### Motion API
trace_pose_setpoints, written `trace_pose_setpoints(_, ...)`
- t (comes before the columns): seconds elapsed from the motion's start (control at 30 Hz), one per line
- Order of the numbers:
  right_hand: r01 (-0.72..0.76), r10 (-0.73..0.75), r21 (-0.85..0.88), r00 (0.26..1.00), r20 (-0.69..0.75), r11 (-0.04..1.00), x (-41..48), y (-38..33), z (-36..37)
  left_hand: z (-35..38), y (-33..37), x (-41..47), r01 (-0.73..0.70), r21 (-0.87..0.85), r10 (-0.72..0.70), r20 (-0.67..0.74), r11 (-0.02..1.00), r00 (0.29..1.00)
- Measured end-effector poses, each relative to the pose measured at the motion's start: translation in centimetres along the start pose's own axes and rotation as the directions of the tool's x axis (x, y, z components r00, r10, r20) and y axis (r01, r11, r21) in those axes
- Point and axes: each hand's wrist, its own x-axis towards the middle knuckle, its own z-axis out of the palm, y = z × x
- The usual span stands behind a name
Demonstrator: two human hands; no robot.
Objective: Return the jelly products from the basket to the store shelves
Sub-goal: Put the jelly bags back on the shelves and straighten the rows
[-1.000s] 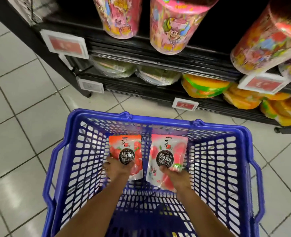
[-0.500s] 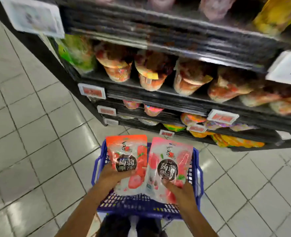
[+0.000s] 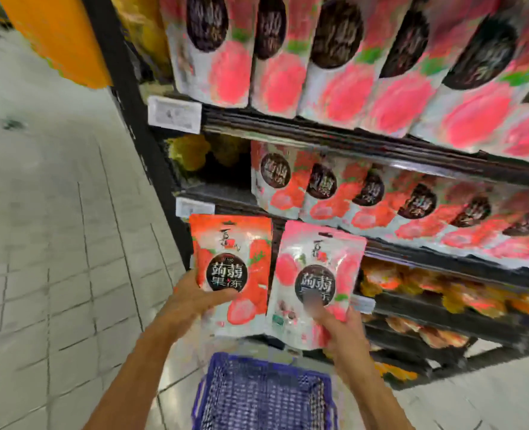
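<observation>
Low in the frame, the blue basket [image 3: 266, 395] sits under both arms. At centre, the left hand [image 3: 191, 299] grips a red jelly pouch [image 3: 232, 262] and the right hand [image 3: 341, 330] a pink jelly pouch [image 3: 316, 280], side by side. This looks like the carry to the shelves. Next, each pouch needs its matching row: the red row [image 3: 381, 197] at mid-right and the pink row [image 3: 350, 72] above. Both look packed, and the only room seems to be left of the red row, by the black upright [image 3: 132, 119].

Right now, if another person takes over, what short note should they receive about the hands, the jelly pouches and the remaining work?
Left hand grips the orange-red plastic jelly pouch by its lower part.
Right hand grips the pink-and-white plastic jelly pouch likewise.
Both pouches are held up before the black store shelves, above the blue plastic basket.
Done: two pouches taken out. Left: shelve both; basket contents too blurred to judge.
</observation>
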Motion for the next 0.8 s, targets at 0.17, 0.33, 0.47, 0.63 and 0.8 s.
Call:
trace_pose_setpoints(0.17, 0.174, -0.173, -0.017, 0.984, 0.051, 0.985, -0.5, -7.3, 2.0, -0.7, 7.0, -1.0, -0.139, 0.008, 0.139, -0.032, 0.990, 0.990)
trace_pose_setpoints(0.33, 0.229, -0.228, -0.031, 0.973, 0.045, 0.973, -0.8, -10.7, 3.6, -2.3, 10.5, -0.5, -0.218, -0.005, 0.218, -0.017, 0.976, 0.976)
trace_pose_setpoints(0.47, 0.271, -0.272, -0.024, 0.962, -0.010, 0.962, -0.2, -12.1, 5.8, -4.3, 12.4, 1.2, -0.263, -0.032, 0.264, 0.050, 0.964, 0.963)
trace_pose_setpoints(0.63, 0.329, -0.328, 0.013, 0.942, -0.068, 0.944, 0.7, -14.4, 9.2, -7.1, 13.5, 3.4, -0.273, 0.005, 0.269, 0.145, 0.962, 0.952)
trace_pose_setpoints(0.8, 0.415, -0.409, 0.051, 0.907, -0.097, 0.909, 0.9, -15.9, 13.3, -9.3, 14.1, 5.5, -0.314, 0.066, 0.291, 0.236, 0.947, 0.927)
